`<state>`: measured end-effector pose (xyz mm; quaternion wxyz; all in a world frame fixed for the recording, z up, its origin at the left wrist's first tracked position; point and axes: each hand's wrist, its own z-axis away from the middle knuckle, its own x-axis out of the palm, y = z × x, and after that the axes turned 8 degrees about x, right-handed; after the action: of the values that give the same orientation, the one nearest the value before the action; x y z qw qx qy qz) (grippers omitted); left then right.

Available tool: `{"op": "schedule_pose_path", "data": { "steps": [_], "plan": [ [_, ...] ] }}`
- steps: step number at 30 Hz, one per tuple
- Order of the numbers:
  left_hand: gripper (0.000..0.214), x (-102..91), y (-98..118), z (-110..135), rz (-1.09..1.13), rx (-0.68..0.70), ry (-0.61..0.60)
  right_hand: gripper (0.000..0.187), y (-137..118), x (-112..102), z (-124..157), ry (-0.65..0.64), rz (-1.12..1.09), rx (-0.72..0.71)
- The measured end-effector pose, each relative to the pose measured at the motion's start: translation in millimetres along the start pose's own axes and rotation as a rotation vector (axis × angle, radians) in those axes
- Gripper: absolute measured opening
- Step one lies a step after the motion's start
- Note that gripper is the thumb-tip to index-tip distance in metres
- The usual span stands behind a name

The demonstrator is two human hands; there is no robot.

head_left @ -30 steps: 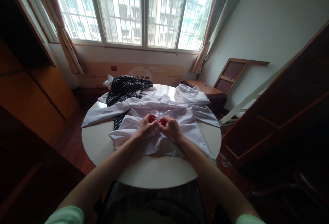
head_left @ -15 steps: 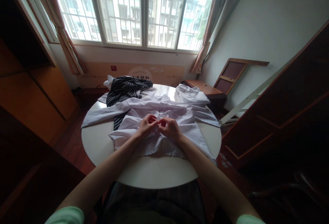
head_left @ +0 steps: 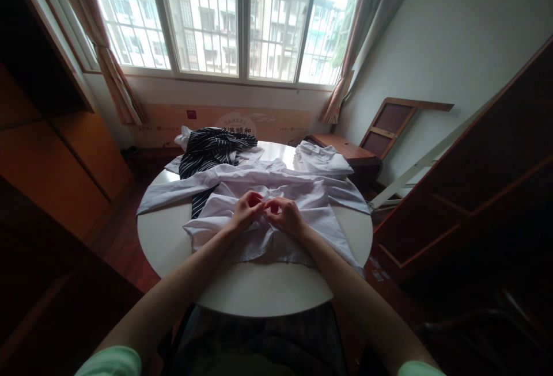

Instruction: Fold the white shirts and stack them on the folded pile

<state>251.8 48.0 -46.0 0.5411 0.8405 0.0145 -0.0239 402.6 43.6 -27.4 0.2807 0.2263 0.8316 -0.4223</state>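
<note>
A white long-sleeved shirt lies spread over the round white table, sleeves reaching out to both sides. My left hand and my right hand meet at the middle of the shirt's front. Both hands have their fingers curled in a pinch on the shirt's fabric, fingertips almost touching each other. What exactly sits between the fingertips is too small to make out.
A dark striped garment lies at the table's far left, a folded white garment at the far right. Wooden cabinets stand on both sides, a low wooden bench and a leaning frame are beyond, below a barred window.
</note>
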Motion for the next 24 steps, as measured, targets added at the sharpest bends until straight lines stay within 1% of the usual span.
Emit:
{"op": "schedule_pose_path", "data": {
  "steps": [6,17,22,24],
  "plan": [
    [0.025,0.1,1.5,0.7,0.032,-0.035,-0.004,0.005,2.5,0.3,-0.5,-0.010,-0.012,-0.016],
    [0.024,-0.6,-1.5,-0.8,-0.005,-0.004,-0.002,0.006,2.8,1.8,-0.4,0.011,0.006,-0.009],
    [0.024,-0.3,-1.5,-2.5,-0.034,0.001,0.017,0.005,4.0,2.9,-0.2,0.015,-0.003,-0.018],
    [0.024,-0.1,-0.7,-2.9,-0.022,0.001,0.025,0.008,5.2,3.4,0.0,0.024,-0.016,-0.023]
  ]
}}
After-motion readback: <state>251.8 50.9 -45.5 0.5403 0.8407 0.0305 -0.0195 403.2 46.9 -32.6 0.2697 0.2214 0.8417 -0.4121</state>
